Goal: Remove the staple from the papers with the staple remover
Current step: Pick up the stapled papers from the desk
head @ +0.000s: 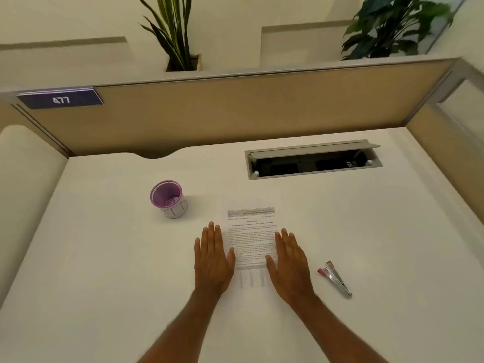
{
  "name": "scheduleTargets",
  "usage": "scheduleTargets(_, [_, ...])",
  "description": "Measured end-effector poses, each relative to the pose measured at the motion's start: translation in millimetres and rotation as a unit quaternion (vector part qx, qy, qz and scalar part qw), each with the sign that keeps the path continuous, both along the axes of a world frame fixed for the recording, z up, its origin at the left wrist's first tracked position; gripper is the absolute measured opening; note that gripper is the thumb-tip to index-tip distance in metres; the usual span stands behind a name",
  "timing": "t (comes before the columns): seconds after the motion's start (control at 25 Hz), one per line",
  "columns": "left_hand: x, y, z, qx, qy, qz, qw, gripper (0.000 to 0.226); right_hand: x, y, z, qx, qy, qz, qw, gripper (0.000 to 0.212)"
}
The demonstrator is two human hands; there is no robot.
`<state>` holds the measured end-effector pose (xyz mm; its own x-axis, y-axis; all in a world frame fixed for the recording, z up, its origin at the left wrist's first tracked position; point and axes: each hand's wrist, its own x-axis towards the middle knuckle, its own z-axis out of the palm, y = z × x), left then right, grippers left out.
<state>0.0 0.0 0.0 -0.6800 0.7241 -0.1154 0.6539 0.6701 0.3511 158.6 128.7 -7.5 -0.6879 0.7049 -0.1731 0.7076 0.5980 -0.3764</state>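
Observation:
Printed papers [252, 242] lie flat on the white desk [104, 258], text facing me. My left hand [213, 258] rests flat at the papers' left edge, fingers straight. Along the right edge my right hand [288, 263] lies flat too, its fingers partly on the sheet. A metal staple remover [336, 279] with pink handle tips lies on the desk to the right of my right hand, untouched. The staple itself is too small to make out.
A purple-rimmed cup [170, 199] stands to the left beyond the papers. An open cable hatch [313, 159] is set into the desk at the back right. A beige partition [235, 111] with plants behind it closes off the far side.

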Motion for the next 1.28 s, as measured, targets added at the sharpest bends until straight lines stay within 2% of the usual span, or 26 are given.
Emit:
scheduleTargets(0.2, [0.1,4.2,-26.1,-0.020,-0.033,0.062,0.997,0.077,-3.1,-5.7,-24.3,0.016,0.009,-0.026,0.999,0.068])
scheduleTargets(0.36, [4.4,17.0,-27.6,0.008,-0.083,0.118,0.989,0.065,-0.3,-9.0,-38.0,0.035,0.023,-0.035,0.999,0.067])
scheduleTargets(0.6, [6.9,25.9,-16.8,0.051,-0.144,0.155,0.976,0.064,6.8,-9.8,-47.7,0.047,0.019,-0.019,0.999,0.066])
scheduleTargets(0.72, [2.2,33.6,-8.5,0.105,-0.195,0.212,0.952,0.060,6.9,-9.6,-48.1,0.042,0.019,-0.017,0.999,0.066])
scheduleTargets(0.92, [-1.5,47.4,1.0,0.182,-0.344,0.267,0.882,0.055,9.7,-9.6,-47.9,0.025,0.042,-0.019,0.999,0.067])
scheduleTargets(1.2, [-8.7,45.1,13.3,0.183,-0.386,0.289,0.857,0.071,10.6,-10.2,-46.3,0.024,0.036,-0.010,0.999,0.071])
scheduleTargets(1.28, [-12.7,45.3,15.5,0.208,-0.427,0.299,0.828,0.071,11.1,-10.3,-44.6,0.025,0.037,-0.007,0.999,0.071])
